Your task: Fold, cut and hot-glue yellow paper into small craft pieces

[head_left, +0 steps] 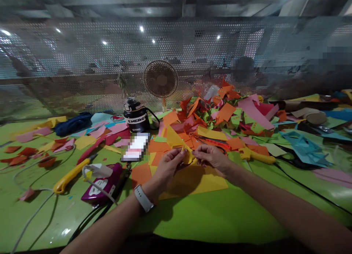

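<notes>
Paper (188, 156), yellow and bent out of flat, is located at the centre of the head view, raised between both hands, over a yellow sheet (211, 182) on the green counter (233, 219). Step in hand, as judged: shaping or adjusting this piece by finger. The next move would call for a steady hold on one side and fine fingertip control on the other.

Left hand (170, 163): fingers nearly closed, pinching the piece at its nine o'clock side. Right hand (213, 159): fingers curled, tips drawn together at the three o'clock edge; exact contact partly hidden.

From the piece, a heap of cut paper (225, 112) lies towards one o'clock, a yellow corded tool (260, 157) at three, a purple power strip (117, 175) towards eight and a phone (136, 147) between nine and ten.
</notes>
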`<state>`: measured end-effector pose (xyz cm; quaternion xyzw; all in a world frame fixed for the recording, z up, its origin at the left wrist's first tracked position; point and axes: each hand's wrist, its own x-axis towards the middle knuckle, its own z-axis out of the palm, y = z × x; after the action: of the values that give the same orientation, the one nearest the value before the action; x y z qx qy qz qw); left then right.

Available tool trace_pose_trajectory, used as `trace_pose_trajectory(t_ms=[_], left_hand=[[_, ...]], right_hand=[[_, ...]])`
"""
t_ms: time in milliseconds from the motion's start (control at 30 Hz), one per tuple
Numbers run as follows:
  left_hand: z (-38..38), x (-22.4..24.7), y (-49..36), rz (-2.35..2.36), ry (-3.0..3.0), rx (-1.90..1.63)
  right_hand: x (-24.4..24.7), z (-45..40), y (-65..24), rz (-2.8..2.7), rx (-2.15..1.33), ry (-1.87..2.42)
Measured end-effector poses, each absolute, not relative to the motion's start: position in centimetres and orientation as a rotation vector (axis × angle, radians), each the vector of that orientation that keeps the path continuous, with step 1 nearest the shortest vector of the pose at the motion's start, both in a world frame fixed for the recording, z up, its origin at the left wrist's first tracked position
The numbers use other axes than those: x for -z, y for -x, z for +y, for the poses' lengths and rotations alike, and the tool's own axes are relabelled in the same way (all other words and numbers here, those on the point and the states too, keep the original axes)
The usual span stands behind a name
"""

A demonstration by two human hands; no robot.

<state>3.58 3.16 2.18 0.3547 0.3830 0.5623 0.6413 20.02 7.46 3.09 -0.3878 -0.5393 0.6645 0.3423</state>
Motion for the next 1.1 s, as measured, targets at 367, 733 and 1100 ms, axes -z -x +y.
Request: trace_pose_trajectory(t_ms=[367,733,1100], left_hand=[[2.86,-1.69,-3.88,0.877,-0.871,-1.273],[2.93,-1.5,-3.96,0.881,-0.791,-1.271],[2.92,-1.58,-4.14,0.862,-0.754,-1.29]], right_hand=[[-3.11,7.49,-20.14,-1.411,-1.712,1.057],[-2.89,7.62,-19.83,-1.378,-1.678,1.073],[-2.64,7.65,-19.69,-1.403,-1.637,1.043]])
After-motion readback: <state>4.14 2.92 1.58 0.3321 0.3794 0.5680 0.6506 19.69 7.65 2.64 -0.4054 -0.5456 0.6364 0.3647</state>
